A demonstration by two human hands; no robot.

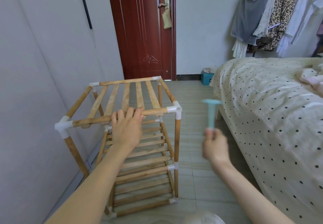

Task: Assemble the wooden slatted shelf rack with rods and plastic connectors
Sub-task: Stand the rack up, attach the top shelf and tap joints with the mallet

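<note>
1. Rack [125, 97] stands on the floor [192, 153] beside the bed [262, 118] — our left arm hides part of the lower tiers.
2. Left hand [126, 129] grips the front top rod [94, 121], fingers curled over it.
3. Right hand [215, 146] holds a pale-blue tool [211, 115] by its stem — it's too blurred for us to identify.

The rack [125, 96] stands on the floor [192, 171] at lower centre-left of the frame, just beside the wall [35, 66] on the left. The left hand [126, 129] grips its near top rod [153, 112]. Between rack and bed [271, 110], on the right, the right hand [215, 147] holds a mallet [211, 113] upright. The door [141, 31] stands behind, at upper centre.
</note>
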